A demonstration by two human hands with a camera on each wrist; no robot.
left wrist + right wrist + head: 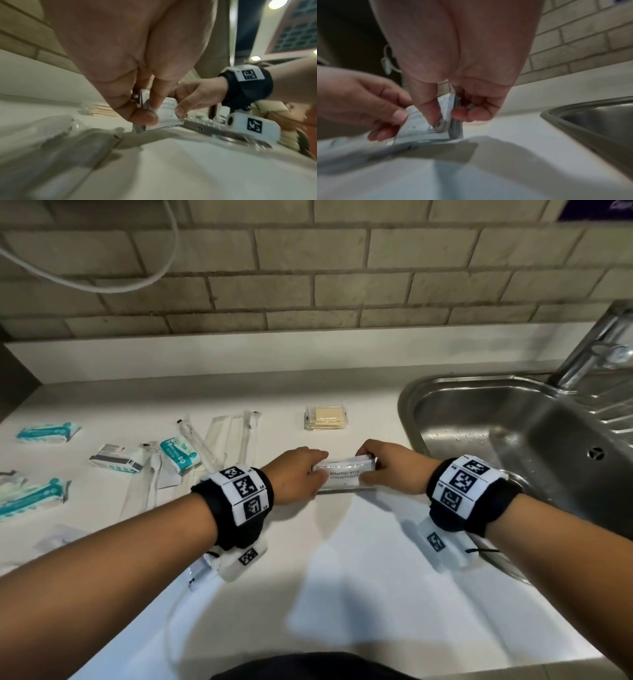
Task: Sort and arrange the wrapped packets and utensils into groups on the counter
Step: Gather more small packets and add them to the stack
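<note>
Fingers [317, 465] of both hands are pinching the ends of the shampoo sachet stack [346, 475] at centre frame, edge-on against the tabletop [342, 559]. Slippery sachets could be fanning apart or sliding toward the sink [513, 422] at right.

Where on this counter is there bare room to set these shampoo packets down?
Bare counter lies in front of the shampoo packets, between the two forearms, right up to the near edge. A smaller patch lies between the soap packets and the sink. The left side is crowded with teal packets and clear-wrapped utensils.
</note>
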